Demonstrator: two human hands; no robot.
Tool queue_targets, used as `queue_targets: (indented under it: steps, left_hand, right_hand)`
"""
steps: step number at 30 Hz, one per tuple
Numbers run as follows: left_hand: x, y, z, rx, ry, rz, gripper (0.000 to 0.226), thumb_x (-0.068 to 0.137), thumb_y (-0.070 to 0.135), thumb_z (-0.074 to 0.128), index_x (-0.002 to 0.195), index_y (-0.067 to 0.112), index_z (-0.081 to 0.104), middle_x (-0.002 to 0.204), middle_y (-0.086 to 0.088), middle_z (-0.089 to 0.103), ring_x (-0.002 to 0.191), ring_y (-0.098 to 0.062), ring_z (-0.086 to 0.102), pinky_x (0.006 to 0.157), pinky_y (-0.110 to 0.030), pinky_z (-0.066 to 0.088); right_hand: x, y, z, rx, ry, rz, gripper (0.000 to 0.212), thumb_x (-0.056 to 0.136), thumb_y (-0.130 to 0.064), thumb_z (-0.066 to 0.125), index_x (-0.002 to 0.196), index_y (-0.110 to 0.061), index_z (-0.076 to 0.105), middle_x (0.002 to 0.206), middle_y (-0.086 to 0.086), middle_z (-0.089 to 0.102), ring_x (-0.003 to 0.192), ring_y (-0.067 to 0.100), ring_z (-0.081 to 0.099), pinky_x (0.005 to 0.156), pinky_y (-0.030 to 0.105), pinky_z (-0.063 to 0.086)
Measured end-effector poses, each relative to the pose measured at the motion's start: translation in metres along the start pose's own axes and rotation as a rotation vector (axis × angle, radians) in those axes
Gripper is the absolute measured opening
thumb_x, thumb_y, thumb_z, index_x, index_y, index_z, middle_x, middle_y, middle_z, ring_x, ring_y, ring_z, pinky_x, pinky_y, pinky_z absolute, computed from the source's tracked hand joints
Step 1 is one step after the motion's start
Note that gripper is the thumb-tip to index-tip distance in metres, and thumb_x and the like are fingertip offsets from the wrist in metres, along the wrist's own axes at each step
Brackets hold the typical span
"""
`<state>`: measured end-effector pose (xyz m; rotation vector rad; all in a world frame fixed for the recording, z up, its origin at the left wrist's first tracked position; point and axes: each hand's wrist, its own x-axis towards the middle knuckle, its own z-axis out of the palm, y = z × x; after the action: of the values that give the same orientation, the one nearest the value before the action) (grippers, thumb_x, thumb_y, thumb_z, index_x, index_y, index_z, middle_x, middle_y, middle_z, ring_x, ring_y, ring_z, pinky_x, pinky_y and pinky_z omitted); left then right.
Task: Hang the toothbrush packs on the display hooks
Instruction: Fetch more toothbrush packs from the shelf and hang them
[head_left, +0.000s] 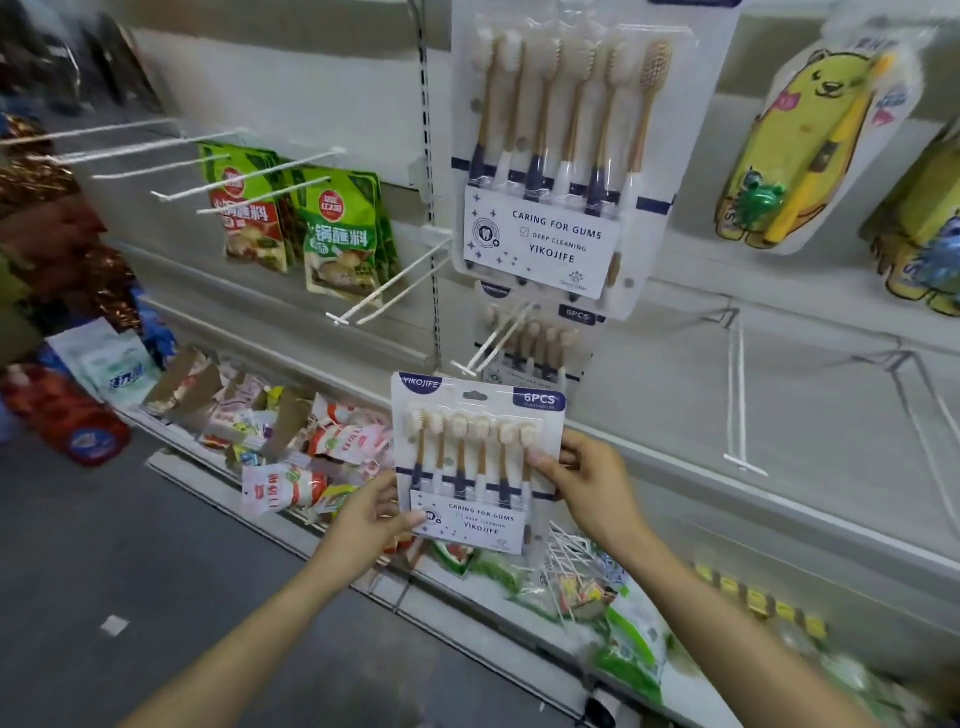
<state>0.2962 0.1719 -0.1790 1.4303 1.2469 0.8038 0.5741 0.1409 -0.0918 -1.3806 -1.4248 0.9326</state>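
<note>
1. The shelving (779, 291) is carrying one hung toothbrush pack (550, 156) up top, another pack (540, 338) just below it on a white hook (483, 353).
2. The bottom shelf (519, 613) is holding loose snack packets (322, 447).
3. The pack in hand (478, 457) is sitting just under that hook; likely light, stiff, slippery, best gripped by its edges.
4. The left hand (363, 525) is pinching its lower left corner; the right hand (582, 478) is pinching its right edge.

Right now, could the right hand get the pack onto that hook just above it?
Probably yes: the hook juts out free just above the pack, and the right hand already grips its edge.
</note>
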Motion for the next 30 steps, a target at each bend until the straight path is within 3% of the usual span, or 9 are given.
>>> queue_targets:
  steps: [6,8,13,17,22,26,30]
  left_hand:
    - [0.039,0.002,-0.029,0.07,-0.116,0.017,0.038,0.084,0.008,0.076,0.115,0.024,0.064,0.11,0.015,0.074,0.1,-0.006,0.068,0.091,-0.028,0.053]
    - [0.048,0.003,-0.035,0.096,-0.168,0.043,0.037,0.085,0.006,0.075,0.113,0.026,0.064,0.109,0.021,0.072,0.102,-0.002,0.067,0.087,-0.023,0.051]
    - [0.067,-0.004,-0.043,0.135,-0.285,0.092,0.039,0.086,0.008,0.075,0.119,0.025,0.063,0.116,0.012,0.072,0.108,-0.011,0.066,0.096,-0.038,0.053]
    - [0.084,0.0,-0.041,0.152,-0.326,0.12,0.036,0.088,0.015,0.074,0.116,0.035,0.062,0.112,0.028,0.069,0.106,0.005,0.062,0.091,-0.023,0.05]
    - [0.102,0.003,-0.042,0.144,-0.369,0.14,0.036,0.088,0.019,0.074,0.118,0.034,0.063,0.114,0.019,0.071,0.107,-0.004,0.065,0.094,-0.033,0.051]
    - [0.115,0.002,-0.043,0.147,-0.376,0.135,0.039,0.086,0.023,0.076,0.118,0.04,0.062,0.114,0.017,0.071,0.102,-0.01,0.068,0.094,-0.041,0.054]
    - [0.126,0.001,-0.043,0.139,-0.376,0.131,0.039,0.085,0.02,0.077,0.114,0.043,0.063,0.113,0.018,0.072,0.107,-0.013,0.066,0.095,-0.041,0.053]
  right_hand:
    - [0.011,-0.002,0.027,-0.03,0.103,0.038,0.023,0.094,-0.011,0.067,0.103,-0.032,0.071,0.09,-0.018,0.077,0.082,-0.002,0.071,0.066,0.013,0.049]
    - [0.01,0.0,0.034,-0.04,0.131,0.06,0.027,0.094,-0.01,0.066,0.101,-0.035,0.07,0.09,-0.019,0.076,0.084,-0.002,0.071,0.067,0.015,0.05]
    - [0.005,0.007,0.045,-0.056,0.217,0.111,0.027,0.095,-0.013,0.066,0.099,-0.039,0.07,0.095,-0.011,0.078,0.089,0.01,0.074,0.079,0.038,0.059]
    - [0.007,0.005,0.047,-0.053,0.276,0.106,0.02,0.095,-0.015,0.066,0.111,-0.024,0.072,0.101,-0.007,0.078,0.093,0.009,0.074,0.079,0.032,0.057]
    - [0.014,0.002,0.047,-0.034,0.331,0.114,0.022,0.096,-0.012,0.065,0.109,-0.028,0.07,0.099,-0.011,0.078,0.092,0.007,0.073,0.076,0.025,0.058]
    - [0.022,0.006,0.046,-0.043,0.355,0.128,0.021,0.095,-0.012,0.065,0.114,-0.018,0.071,0.1,-0.008,0.078,0.092,0.008,0.073,0.074,0.025,0.055]
    - [0.032,0.012,0.046,-0.039,0.367,0.144,0.022,0.095,-0.013,0.066,0.116,-0.017,0.071,0.101,-0.005,0.078,0.094,0.012,0.074,0.078,0.033,0.058]
